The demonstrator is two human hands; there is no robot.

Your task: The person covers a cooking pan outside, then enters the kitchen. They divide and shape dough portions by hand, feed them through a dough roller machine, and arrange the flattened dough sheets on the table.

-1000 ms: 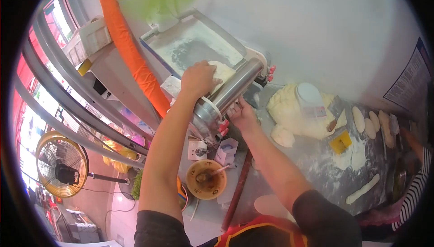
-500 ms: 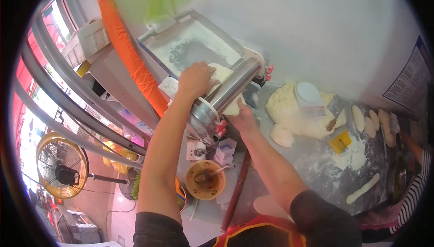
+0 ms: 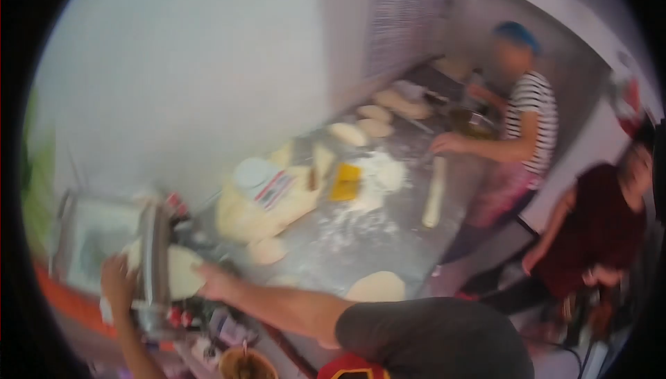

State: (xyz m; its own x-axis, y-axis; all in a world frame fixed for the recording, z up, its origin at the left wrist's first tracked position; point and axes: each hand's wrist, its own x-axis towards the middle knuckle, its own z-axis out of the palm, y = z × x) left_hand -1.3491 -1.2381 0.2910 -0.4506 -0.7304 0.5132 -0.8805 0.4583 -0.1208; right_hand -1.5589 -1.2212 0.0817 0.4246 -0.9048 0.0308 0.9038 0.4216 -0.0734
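A flattened sheet of dough (image 3: 183,273) comes out on the near side of a dough sheeter's metal roller (image 3: 155,261). My right hand (image 3: 216,283) pinches the free edge of this sheet. Across the roller, my left hand (image 3: 118,283) is by the pale dough on the tray side. Blur smears its fingers, so their grip is unclear. The sheeter's tray (image 3: 64,240) stretches out behind the left hand. To the right of the machine rests a big mass of dough (image 3: 236,221) with a white tub (image 3: 253,174) on it.
On the floured table lie a yellow scraper (image 3: 345,182), a dough strip (image 3: 435,195), a flat dough round (image 3: 378,287) and several dough pieces (image 3: 348,134). A bowl (image 3: 246,365) stands below the sheeter. A co-worker's hand (image 3: 451,143) touches the far table; another person (image 3: 596,230) is at right.
My view has swung to the right, bringing two people and more of the table into sight. More of the dough sheet shows on the near side of the roller, still held by my right hand.
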